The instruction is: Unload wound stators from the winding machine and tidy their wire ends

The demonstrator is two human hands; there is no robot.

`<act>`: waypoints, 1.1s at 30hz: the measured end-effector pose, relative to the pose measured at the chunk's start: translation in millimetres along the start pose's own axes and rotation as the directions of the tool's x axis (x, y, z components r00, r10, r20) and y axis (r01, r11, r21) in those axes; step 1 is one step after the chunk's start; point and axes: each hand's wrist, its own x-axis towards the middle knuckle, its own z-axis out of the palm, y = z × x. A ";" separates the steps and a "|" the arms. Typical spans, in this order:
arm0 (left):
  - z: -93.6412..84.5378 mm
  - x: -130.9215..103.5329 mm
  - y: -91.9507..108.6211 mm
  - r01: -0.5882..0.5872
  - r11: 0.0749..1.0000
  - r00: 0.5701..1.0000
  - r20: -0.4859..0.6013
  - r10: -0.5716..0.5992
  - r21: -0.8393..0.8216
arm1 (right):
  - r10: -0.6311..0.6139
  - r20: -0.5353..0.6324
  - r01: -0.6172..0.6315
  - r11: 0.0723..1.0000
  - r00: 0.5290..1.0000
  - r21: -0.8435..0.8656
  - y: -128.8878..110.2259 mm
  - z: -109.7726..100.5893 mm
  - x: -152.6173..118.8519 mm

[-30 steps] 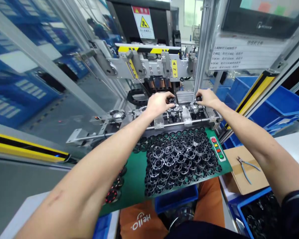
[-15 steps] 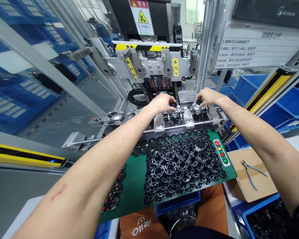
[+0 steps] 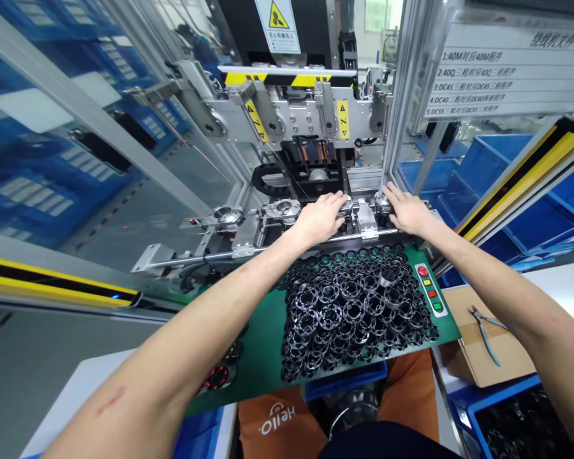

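Note:
My left hand (image 3: pixel 321 220) rests palm down on a round metal fixture (image 3: pixel 347 205) of the winding machine, its fingers stretched out and partly covering it. Over the rightmost round fixture (image 3: pixel 382 203) lies my right hand (image 3: pixel 407 209), fingers extended and apart. Whatever sits inside these two fixtures is mostly hidden by my hands. Two more round fixtures, one at the left end (image 3: pixel 227 215) and one nearer the middle (image 3: pixel 287 208), show further along the same rail. In front of the rail, many black ring-shaped stator cores (image 3: pixel 354 310) are stacked on the green board (image 3: pixel 261 338).
A button panel (image 3: pixel 431 292) sits at the board's right edge. Cutting pliers (image 3: pixel 485 338) lie on a cardboard box (image 3: pixel 459 366). Wound stators with red parts (image 3: pixel 217 377) are at the left. The machine's head (image 3: pixel 296 121) hangs above the fixtures; yellow-black posts (image 3: pixel 511 182) flank the opening.
Both hands have gone from pinching dark ring parts at the two right fixtures to lying flat with fingers stretched over them. The view has shifted slightly.

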 end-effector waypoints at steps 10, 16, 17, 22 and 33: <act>-45.6 -80.8 4.8 0.027 0.997 0.982 -0.186 -0.039 -0.066 | -0.057 0.106 0.053 0.998 0.993 0.035 1.8 -21.5 -14.8; -49.5 -217.3 -25.0 0.433 0.901 0.901 0.031 -0.434 0.037 | -0.244 -0.137 0.269 0.938 0.960 0.218 -125.5 -102.1 -36.2; -41.1 -228.8 -29.1 0.451 0.891 0.890 0.056 -0.453 0.045 | -0.298 -0.088 0.311 0.921 0.950 0.234 -160.3 -110.8 -35.6; -1.8 -238.0 -36.5 0.508 0.861 0.858 0.085 -0.507 0.012 | -0.383 0.288 0.351 0.923 0.878 0.159 -320.9 -96.5 -14.9; -52.4 -307.8 -39.5 0.478 0.812 0.856 -0.029 -0.516 -0.335 | 0.006 0.458 -0.005 1.000 0.889 -0.005 -396.9 -0.3 8.7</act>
